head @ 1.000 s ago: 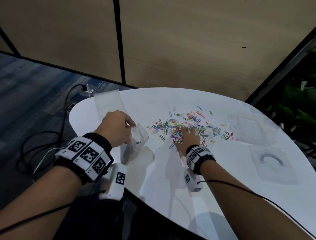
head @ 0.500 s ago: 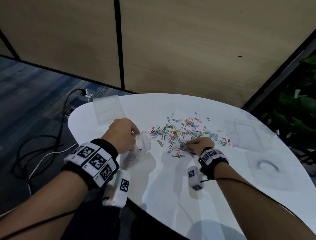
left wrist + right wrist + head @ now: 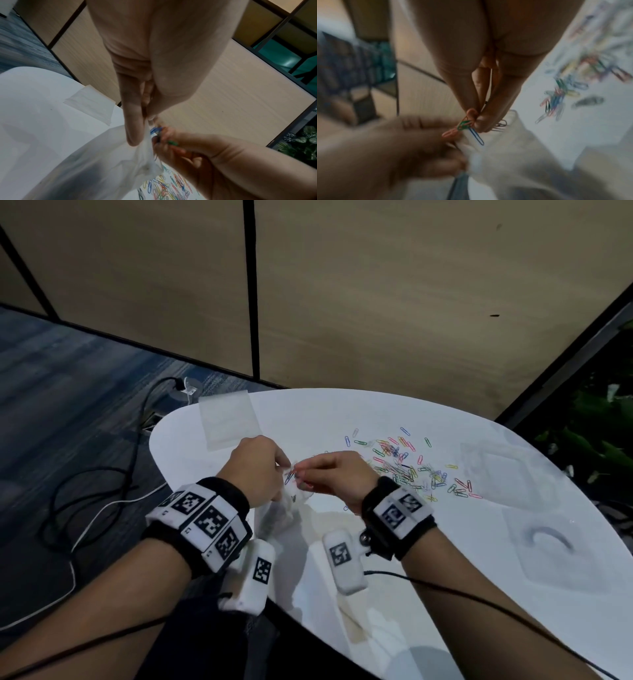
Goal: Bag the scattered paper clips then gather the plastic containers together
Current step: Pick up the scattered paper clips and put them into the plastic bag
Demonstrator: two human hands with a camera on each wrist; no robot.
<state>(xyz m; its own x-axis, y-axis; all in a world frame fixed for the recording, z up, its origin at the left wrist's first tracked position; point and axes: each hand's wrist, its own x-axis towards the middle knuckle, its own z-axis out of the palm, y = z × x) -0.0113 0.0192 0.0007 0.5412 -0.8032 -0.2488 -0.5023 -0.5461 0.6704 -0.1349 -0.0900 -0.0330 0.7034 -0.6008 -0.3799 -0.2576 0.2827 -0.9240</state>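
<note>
My left hand (image 3: 260, 470) pinches the rim of a clear plastic bag (image 3: 281, 515) that hangs over the near left of the white table (image 3: 342, 412). In the left wrist view the bag (image 3: 96, 166) droops below the thumb and finger. My right hand (image 3: 332, 474) pinches a small bunch of coloured paper clips (image 3: 467, 125) right at the bag's mouth, beside the left fingers. Many loose paper clips (image 3: 407, 463) lie scattered on the table to the right of both hands. Two clear plastic containers, one (image 3: 493, 470) farther and one (image 3: 561, 549) nearer, sit at the table's right side.
A flat clear bag (image 3: 229, 419) lies at the table's far left edge. Black and white cables (image 3: 89, 501) run over the carpet on the left. A tan partition wall (image 3: 376, 302) stands behind the table, and green plants (image 3: 596, 433) are at the right.
My right hand lifted a pinch of clips off the pile and carried them left to the bag's mouth. The left hand raised the bag slightly toward it.
</note>
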